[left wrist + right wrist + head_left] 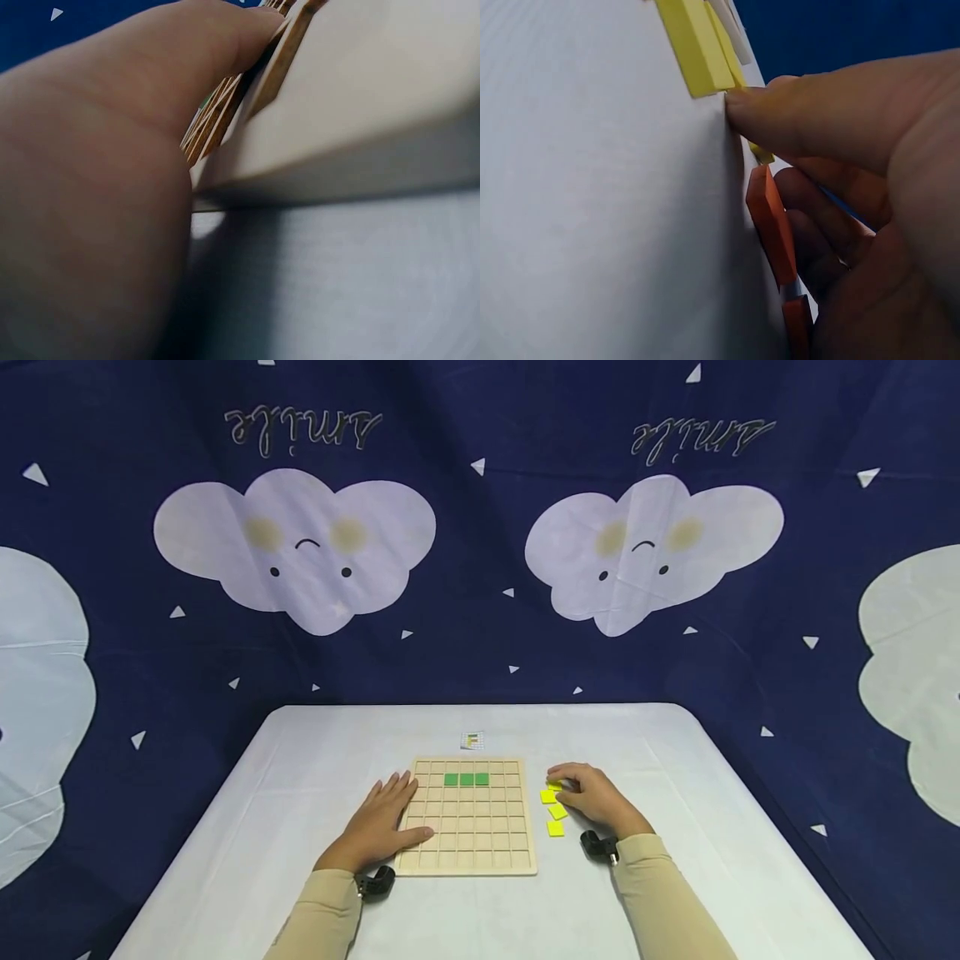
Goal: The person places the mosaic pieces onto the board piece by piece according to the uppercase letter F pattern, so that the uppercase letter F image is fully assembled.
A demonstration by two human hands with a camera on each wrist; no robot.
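Board (468,841) at lower centre bears three green tiles (467,779) near its top, left hand (381,822) spread over its left edge, while right hand (595,795) curves, its grip unclear, at four yellow tiles (557,811), one partly hidden, and two orange tiles (773,225), one cut off, show low in the right wrist view.

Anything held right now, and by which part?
Left hand: nothing gripped; it lies spread over the left edge of the board. Right hand: can't tell; it's at the farthest yellow tile, but no closed pinch shows.
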